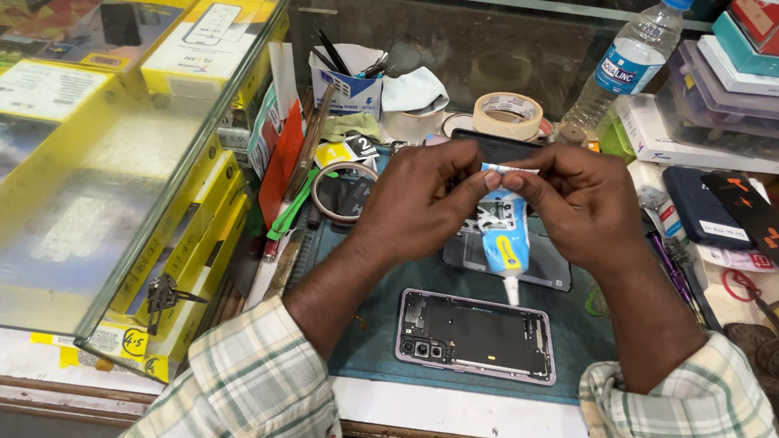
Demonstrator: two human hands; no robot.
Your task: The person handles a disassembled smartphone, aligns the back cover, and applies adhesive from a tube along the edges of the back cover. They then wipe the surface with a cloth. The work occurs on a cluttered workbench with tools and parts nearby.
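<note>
We hold a small blue glue tube (503, 238) upside down over the green work mat (585, 344), its nozzle pointing toward six o'clock. Our left hand (414, 202) pinches the tube's flat crimped end from nine o'clock, and our right hand (583, 206) pinches the same end from three o'clock, thumbs and forefingers pressed on the white strip at the top. Neither hand is spread; both are curled tight around that edge.

Just below the nozzle, at six o'clock from the tube, lies the opened phone (478, 336), back off, its frame edge and camera cluster showing. A second dark panel (541, 260) lies on the mat behind the tube, partly hidden by it.

To do this well, we judge that the squeeze should come from the crimped end downward, rolling evenly so the glue moves toward the tip rather than bulging at the sides. We keep the nozzle close above the phone's rim without touching it, and press lightly, since a thin tip likely lets out more than expected.

At eleven o'clock from the hands sits a tape roll (507, 114); at one o'clock stands a water bottle (631, 62).
</note>
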